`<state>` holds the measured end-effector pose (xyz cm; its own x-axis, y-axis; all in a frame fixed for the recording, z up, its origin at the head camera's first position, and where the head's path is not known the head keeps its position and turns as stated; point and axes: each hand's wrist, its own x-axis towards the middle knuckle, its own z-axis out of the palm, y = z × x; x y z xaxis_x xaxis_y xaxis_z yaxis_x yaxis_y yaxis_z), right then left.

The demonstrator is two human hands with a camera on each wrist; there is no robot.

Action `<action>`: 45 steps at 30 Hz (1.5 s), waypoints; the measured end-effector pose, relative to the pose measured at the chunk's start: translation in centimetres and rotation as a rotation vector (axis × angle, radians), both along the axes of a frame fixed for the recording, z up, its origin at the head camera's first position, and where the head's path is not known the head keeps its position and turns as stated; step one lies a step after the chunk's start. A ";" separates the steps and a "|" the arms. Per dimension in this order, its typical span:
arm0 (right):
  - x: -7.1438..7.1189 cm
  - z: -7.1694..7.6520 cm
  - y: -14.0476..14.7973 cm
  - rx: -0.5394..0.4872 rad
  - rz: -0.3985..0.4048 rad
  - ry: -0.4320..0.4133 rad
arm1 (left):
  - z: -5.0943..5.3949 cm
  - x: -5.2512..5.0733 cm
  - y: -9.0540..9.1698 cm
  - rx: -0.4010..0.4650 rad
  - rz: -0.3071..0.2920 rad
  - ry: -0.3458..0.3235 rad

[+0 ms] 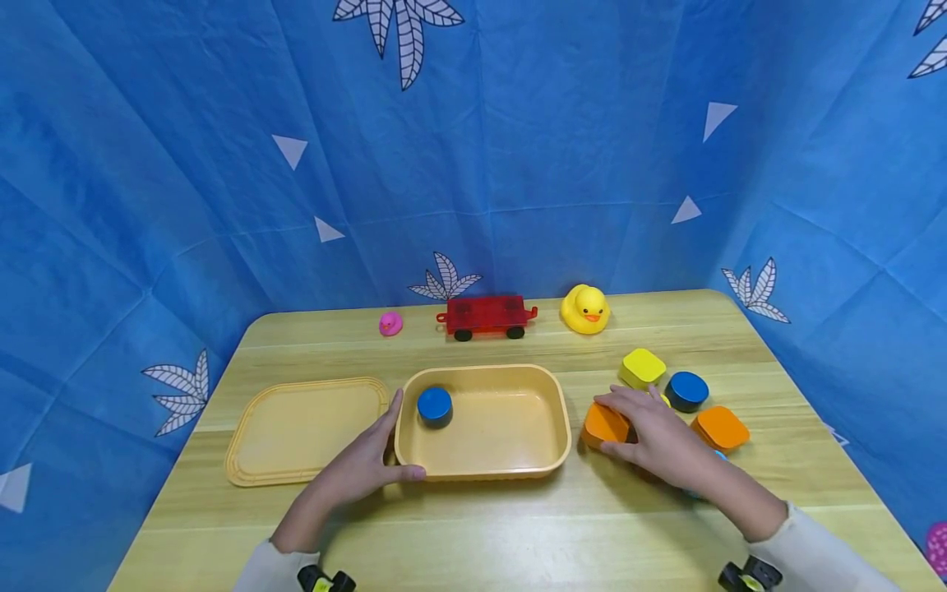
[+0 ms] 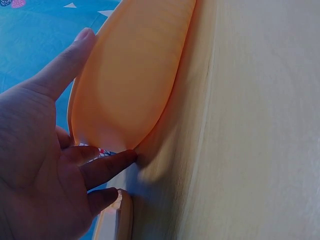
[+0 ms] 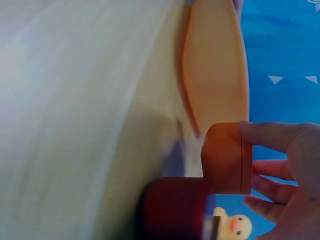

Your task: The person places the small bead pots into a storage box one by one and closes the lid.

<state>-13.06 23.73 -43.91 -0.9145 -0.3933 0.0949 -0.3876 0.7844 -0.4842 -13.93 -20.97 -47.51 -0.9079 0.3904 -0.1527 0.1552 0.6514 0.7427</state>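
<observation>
My left hand [image 1: 360, 462] holds the left end of a beige rectangular tub [image 1: 503, 470], with the thumb at its front side and the fingers along its left end. Inside the tub, toward the left, sits a round blue box [image 1: 435, 406]. To the right of the tub, my right hand [image 1: 661, 436] pinches a small orange box [image 1: 602, 426] between thumb and fingers. A lid seam runs along this orange box [image 3: 222, 160] in the right wrist view. Around the right hand stand a yellow box [image 1: 642, 367], a dark blue round box [image 1: 686, 390] and another orange box [image 1: 721, 428].
A flat beige lid [image 1: 311, 432] lies left of the tub. Along the back stand a small pink duck [image 1: 390, 323], a red toy wagon [image 1: 486, 316] and a yellow duck [image 1: 585, 309]. Blue cloth [image 1: 481, 164] hangs behind the wooden table [image 1: 518, 543]. The right forearm partly hides a light-blue item.
</observation>
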 end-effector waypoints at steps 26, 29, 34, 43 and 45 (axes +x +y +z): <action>-3.1 3.8 -3.7 -0.078 0.125 0.033 | 0.0 0.1 -0.1 -0.002 -0.003 0.005; -3.7 3.6 -4.7 -0.089 0.148 0.035 | 0.0 0.1 -0.1 0.006 -0.004 0.000; -4.5 2.9 -6.3 -0.115 0.171 -0.020 | 0.1 0.1 0.0 0.011 -0.001 -0.007; -5.7 1.9 -9.6 -0.115 0.208 -0.051 | 0.2 0.1 0.0 0.010 0.003 -0.012; -5.9 1.7 -10.3 -0.112 0.216 -0.052 | 0.2 0.1 0.0 0.007 0.000 -0.008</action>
<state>-18.98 13.46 -42.24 -0.8153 -0.5695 0.1045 -0.5127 0.6263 -0.5873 -13.79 -20.95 -47.27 -0.9069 0.3911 -0.1568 0.1492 0.6461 0.7485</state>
